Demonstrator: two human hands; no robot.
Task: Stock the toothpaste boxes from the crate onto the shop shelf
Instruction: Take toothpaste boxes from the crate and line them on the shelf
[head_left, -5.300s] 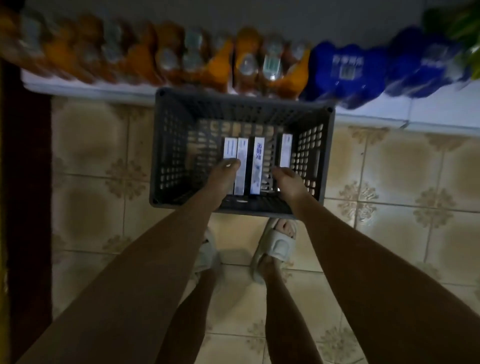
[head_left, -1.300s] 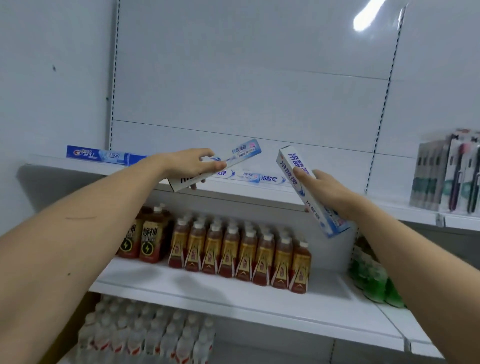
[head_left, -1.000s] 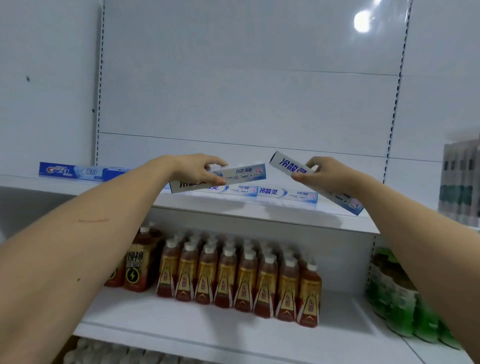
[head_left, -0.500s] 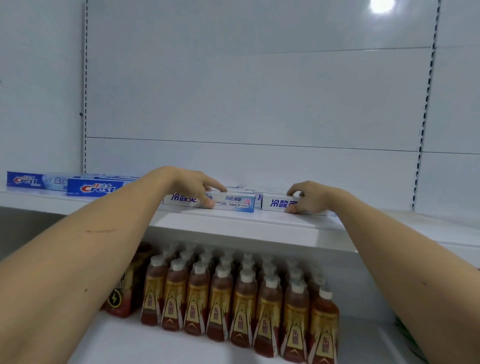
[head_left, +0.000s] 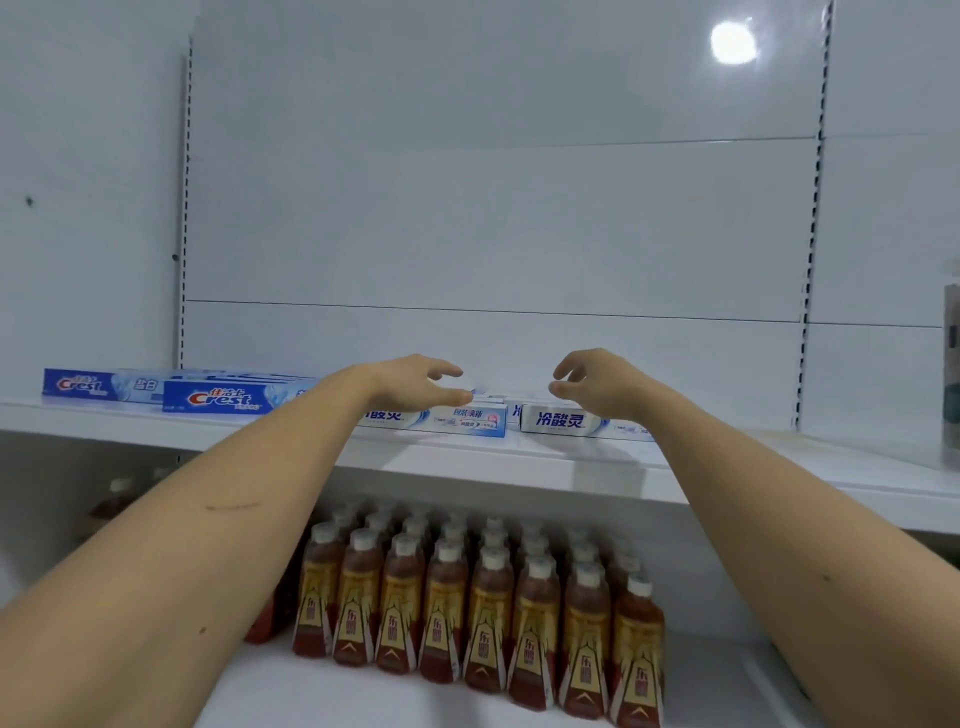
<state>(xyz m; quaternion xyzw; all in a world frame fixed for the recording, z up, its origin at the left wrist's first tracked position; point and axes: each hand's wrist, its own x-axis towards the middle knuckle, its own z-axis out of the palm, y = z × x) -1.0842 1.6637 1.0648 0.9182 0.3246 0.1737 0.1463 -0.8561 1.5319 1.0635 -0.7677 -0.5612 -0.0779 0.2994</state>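
- Upper shelf (head_left: 467, 467): white, set against a white back panel; it carries toothpaste boxes lying flat on their long sides, fronts facing the aisle.
- Left white toothpaste box (head_left: 452, 418): white and blue with Chinese lettering, lying at the shelf's front, partly covered by the left forearm.
- Right white toothpaste box (head_left: 571, 422): same make, lying just beside the first with a narrow gap between them; its right end is hidden behind the right wrist.
- A further box of the same kind shows only as a sliver in that gap, behind the front pair; how many lie behind cannot be told.
- Front Crest box (head_left: 223, 399): blue, lying flat to the left of the white boxes; its right end is hidden by the left forearm.
- Rear Crest box (head_left: 88, 385): blue, lying farther left and behind the front one.
- Left hand (head_left: 415, 382): hovers just above the left white box, fingers (head_left: 447, 371) loosely spread and slightly bent, holding nothing. Whether the thumb touches the box top cannot be told.
- Right hand (head_left: 597, 376): hovers just above the right white box, fingers loosely curled and apart, holding nothing.
- Lower shelf (head_left: 727, 686): white; holds amber drink bottles (head_left: 488, 613) with white caps and gold-red labels, upright in close rows several deep.
- Right edge of the upper shelf: a pale packaged item (head_left: 950, 374), cut off by the frame; contents unreadable.
- The crate is out of view.
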